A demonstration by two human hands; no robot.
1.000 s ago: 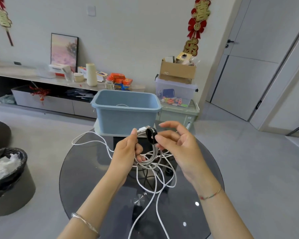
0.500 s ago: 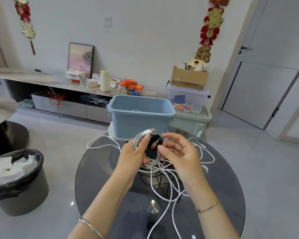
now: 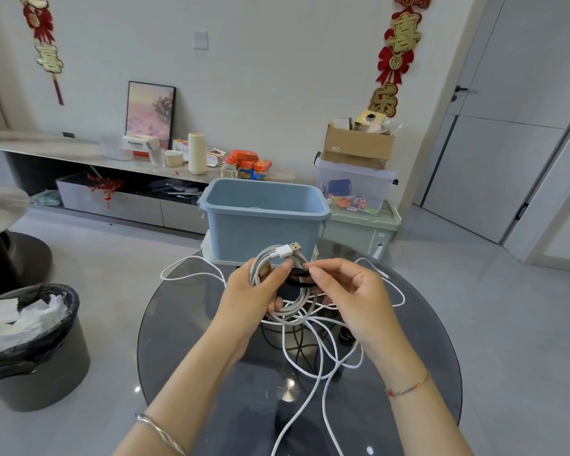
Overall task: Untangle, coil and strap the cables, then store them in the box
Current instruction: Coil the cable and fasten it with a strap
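My left hand (image 3: 254, 297) grips a coiled grey-white cable (image 3: 288, 312) above the round glass table (image 3: 185, 330), its USB plug (image 3: 290, 249) sticking up at the top. My right hand (image 3: 352, 294) pinches a black strap (image 3: 298, 278) that wraps the coil's upper right side. Loose white cables (image 3: 313, 366) lie tangled on the glass under both hands and trail toward me. The blue box (image 3: 264, 222) stands open at the table's far edge, just behind the coil.
A dark bin (image 3: 30, 343) lined with a black bag and holding white paper stands on the floor at left. Stacked storage boxes (image 3: 356, 192) sit behind the table at right. A low cabinet runs along the back wall.
The view has shifted, so hands and table sit more to the right. The coil is raised a little and turned more face-on, and my right fingers have closed on the strap.
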